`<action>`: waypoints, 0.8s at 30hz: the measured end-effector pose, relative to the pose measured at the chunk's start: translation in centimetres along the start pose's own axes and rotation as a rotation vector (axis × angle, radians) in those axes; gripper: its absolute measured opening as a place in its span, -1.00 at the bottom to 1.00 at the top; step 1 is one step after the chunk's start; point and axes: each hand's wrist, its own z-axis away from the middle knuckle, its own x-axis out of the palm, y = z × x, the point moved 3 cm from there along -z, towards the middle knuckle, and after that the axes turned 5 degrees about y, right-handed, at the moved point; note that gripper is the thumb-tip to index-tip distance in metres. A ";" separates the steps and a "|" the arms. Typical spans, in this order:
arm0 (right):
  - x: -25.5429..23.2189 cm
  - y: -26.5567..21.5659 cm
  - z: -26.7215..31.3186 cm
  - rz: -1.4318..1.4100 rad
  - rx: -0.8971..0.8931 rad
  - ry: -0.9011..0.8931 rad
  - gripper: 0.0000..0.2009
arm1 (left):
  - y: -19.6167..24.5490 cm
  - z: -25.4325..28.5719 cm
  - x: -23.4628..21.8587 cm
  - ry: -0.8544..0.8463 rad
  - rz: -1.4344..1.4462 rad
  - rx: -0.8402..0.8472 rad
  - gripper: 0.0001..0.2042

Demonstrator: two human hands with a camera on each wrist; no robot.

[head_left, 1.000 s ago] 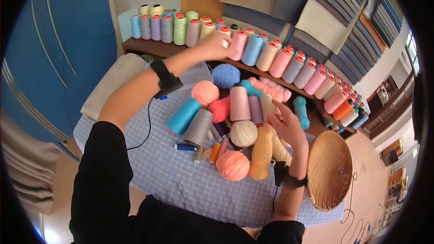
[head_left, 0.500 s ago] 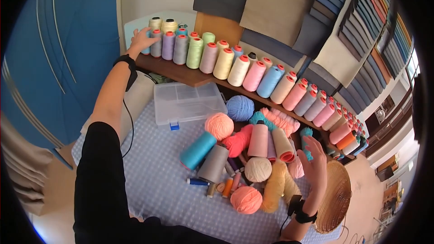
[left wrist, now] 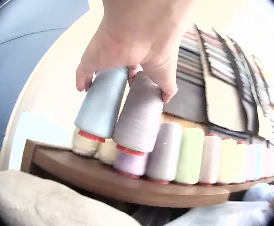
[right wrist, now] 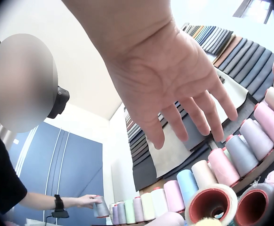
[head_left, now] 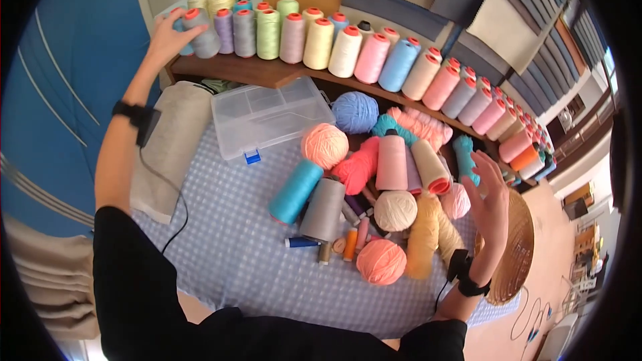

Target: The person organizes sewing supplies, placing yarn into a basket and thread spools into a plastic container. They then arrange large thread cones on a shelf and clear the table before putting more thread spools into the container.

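Note:
At the left end of the row, my left hand (head_left: 167, 41) grips two thread cones together. One is a grey cone (left wrist: 139, 113), with the thumb along its side; the other, beside it, is a light blue cone (left wrist: 101, 101). Both lean and show their red bases above the shelf (left wrist: 113, 181) in the left wrist view. My right hand (head_left: 487, 207) hovers over the right side of the table, fingers spread and palm bare in the right wrist view. Near it lie a cream cone (head_left: 430, 166) and a pale pink yarn ball (head_left: 457, 201).
A clear plastic box (head_left: 234, 135) lies on the checked tablecloth (head_left: 227, 227). Yarn balls, skeins, cones and small spools are heaped mid-table, including a coral yarn ball (head_left: 381, 262). A wicker basket (head_left: 520, 247) stands at the right edge. More cones line the curved shelf.
My left hand has gone from the middle of the row to its left end, taken hold of the grey and light blue cones and tilted them. My right hand has shifted right, staying empty.

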 end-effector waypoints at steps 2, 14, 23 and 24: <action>-0.2 0.2 0.1 0.005 0.009 0.006 -0.61 | 4.4 1.8 -3.3 -0.085 0.257 0.008 -0.44; -0.3 0.9 0.8 -0.114 -0.025 -0.163 -0.57 | 29.6 15.4 -3.8 -1.363 0.768 -0.051 -0.42; 0.8 1.0 1.3 -0.158 -0.004 -0.268 -0.58 | 31.9 19.3 -1.6 -0.959 0.202 0.533 -0.44; 1.3 0.8 1.4 -0.171 -0.022 -0.274 -0.58 | 31.7 19.5 -1.7 -0.851 0.190 0.578 -0.42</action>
